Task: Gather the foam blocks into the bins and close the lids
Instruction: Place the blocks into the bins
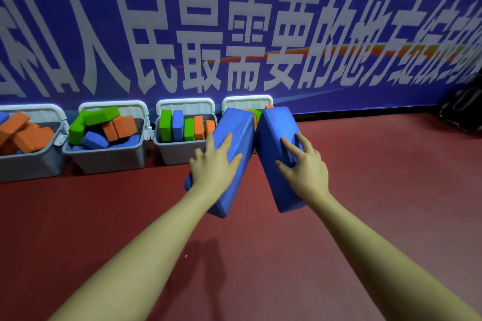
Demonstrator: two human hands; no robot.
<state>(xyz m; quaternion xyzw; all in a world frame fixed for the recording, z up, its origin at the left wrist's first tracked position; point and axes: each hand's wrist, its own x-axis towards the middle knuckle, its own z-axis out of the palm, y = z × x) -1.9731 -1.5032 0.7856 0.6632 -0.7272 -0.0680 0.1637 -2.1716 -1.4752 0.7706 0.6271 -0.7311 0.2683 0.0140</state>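
Hands [258, 164] each gripping a blue block [221, 161], blocks hiding the fourth bin [246, 103] beyond.

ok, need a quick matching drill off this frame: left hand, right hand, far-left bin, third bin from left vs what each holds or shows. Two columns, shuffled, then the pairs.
Column 1:
1. left hand
2. right hand
3. far-left bin
4. third bin from left

Column 2:
A. blocks standing upright in a row
B. mostly orange blocks
C. left blue block
D. right blue block

Pairs: 1-C, 2-D, 3-B, 4-A
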